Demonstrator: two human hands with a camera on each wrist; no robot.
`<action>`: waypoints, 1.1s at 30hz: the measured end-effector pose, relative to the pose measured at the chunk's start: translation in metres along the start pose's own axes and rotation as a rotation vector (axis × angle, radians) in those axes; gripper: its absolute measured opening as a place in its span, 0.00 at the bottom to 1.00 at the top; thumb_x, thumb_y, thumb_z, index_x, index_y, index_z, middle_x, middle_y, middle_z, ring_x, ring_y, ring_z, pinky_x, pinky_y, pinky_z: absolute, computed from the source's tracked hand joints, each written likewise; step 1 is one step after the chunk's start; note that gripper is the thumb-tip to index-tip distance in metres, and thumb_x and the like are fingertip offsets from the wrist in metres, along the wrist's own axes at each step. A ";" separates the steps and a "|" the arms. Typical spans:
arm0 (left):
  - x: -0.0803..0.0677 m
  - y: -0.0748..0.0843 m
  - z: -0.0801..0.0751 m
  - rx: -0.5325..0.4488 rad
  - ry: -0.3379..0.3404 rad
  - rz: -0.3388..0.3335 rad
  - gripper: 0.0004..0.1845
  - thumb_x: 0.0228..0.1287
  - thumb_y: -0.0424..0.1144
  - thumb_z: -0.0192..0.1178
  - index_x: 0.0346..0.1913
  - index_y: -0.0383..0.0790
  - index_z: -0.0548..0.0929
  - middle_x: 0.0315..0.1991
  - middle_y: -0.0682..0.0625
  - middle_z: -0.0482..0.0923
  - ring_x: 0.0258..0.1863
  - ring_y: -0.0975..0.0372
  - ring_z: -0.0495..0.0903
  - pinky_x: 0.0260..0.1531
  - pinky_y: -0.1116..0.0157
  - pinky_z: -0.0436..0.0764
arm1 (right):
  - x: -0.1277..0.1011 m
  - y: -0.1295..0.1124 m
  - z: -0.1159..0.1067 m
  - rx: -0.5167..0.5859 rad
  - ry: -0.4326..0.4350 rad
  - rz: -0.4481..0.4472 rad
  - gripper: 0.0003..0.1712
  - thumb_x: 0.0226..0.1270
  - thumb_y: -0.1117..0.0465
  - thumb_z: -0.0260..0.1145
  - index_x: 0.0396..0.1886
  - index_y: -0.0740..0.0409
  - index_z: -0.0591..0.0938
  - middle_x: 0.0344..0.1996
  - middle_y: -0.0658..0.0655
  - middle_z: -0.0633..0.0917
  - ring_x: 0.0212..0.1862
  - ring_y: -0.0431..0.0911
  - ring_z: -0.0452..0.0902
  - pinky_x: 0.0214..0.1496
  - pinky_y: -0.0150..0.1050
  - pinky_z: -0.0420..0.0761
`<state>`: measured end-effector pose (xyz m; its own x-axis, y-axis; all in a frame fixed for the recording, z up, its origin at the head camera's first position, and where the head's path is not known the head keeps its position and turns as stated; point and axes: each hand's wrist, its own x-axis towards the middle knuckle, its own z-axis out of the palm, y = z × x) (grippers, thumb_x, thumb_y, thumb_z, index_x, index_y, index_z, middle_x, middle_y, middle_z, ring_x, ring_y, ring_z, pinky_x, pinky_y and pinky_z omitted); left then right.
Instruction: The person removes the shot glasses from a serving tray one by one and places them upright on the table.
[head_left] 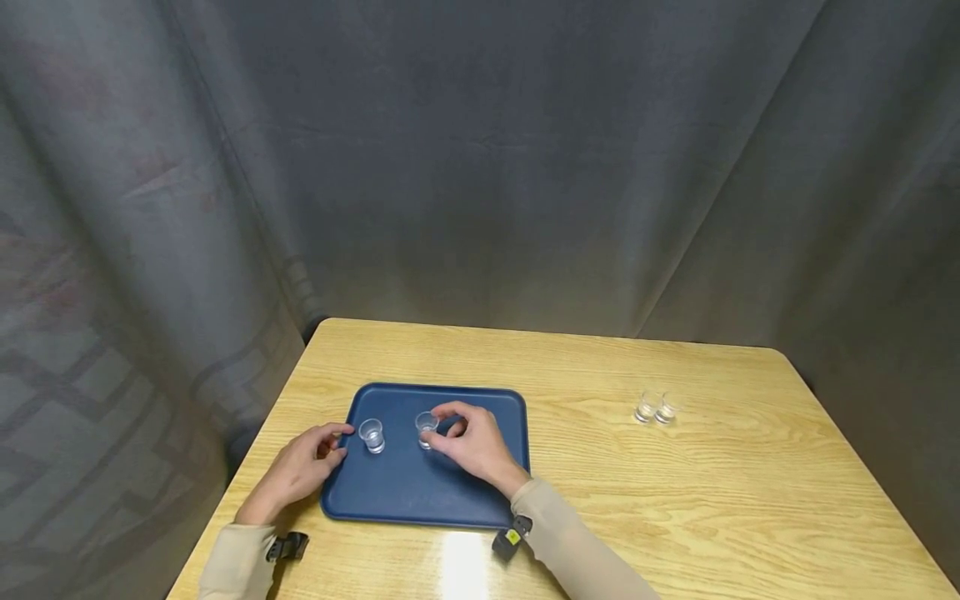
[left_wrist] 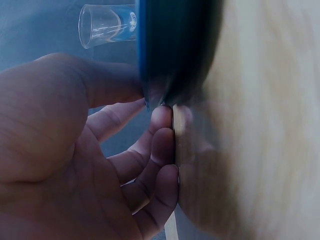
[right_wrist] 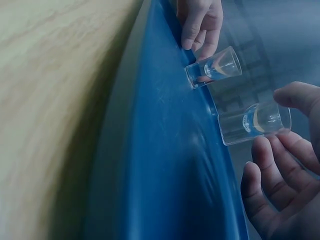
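My right hand (head_left: pixel 476 442) pinches a small clear shot glass (head_left: pixel 426 423) near its rim, thumb on one side and forefinger on the other. This glass (right_wrist: pixel 240 127) has its base at the surface of the blue tray (head_left: pixel 420 496). A second shot glass (head_left: pixel 372 437) stands upright on the tray, left of the first. My left hand (head_left: pixel 300 462) rests at the tray's left rim, thumb and forefinger touching it with a space between them. In the left wrist view, the left hand's other fingers (left_wrist: pixel 162 145) bend loosely below the rim, close to the tabletop.
Two more shot glasses, one (head_left: pixel 645 408) close beside the other (head_left: pixel 666 410), stand to the right on the wooden table (head_left: pixel 675 500). Grey curtains (head_left: pixel 480 167) hang behind the table and along both sides.
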<state>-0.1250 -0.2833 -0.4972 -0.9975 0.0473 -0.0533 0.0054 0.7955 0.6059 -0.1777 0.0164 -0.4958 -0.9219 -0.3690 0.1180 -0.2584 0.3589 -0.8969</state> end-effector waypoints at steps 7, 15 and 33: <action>0.000 -0.001 0.000 -0.002 0.001 0.001 0.17 0.73 0.34 0.65 0.62 0.40 0.85 0.38 0.51 0.77 0.36 0.61 0.73 0.37 0.63 0.69 | -0.005 0.004 -0.004 -0.008 0.011 -0.002 0.18 0.65 0.51 0.79 0.53 0.50 0.90 0.29 0.49 0.88 0.25 0.36 0.77 0.29 0.32 0.76; 0.000 0.000 -0.001 -0.005 -0.004 0.002 0.18 0.73 0.35 0.65 0.63 0.40 0.85 0.38 0.52 0.76 0.35 0.61 0.72 0.36 0.64 0.68 | -0.012 0.008 -0.009 0.002 0.016 -0.003 0.18 0.66 0.49 0.78 0.53 0.49 0.90 0.26 0.48 0.87 0.25 0.37 0.79 0.30 0.33 0.77; 0.001 0.000 0.000 -0.005 -0.009 -0.011 0.17 0.74 0.36 0.65 0.63 0.41 0.85 0.39 0.52 0.77 0.37 0.61 0.74 0.38 0.62 0.70 | -0.026 0.015 -0.025 0.042 0.080 0.029 0.18 0.65 0.51 0.80 0.52 0.51 0.90 0.28 0.49 0.87 0.27 0.37 0.79 0.30 0.31 0.76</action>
<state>-0.1265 -0.2836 -0.4974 -0.9968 0.0439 -0.0667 -0.0059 0.7928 0.6095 -0.1649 0.0531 -0.5017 -0.9495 -0.2882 0.1240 -0.2203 0.3313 -0.9175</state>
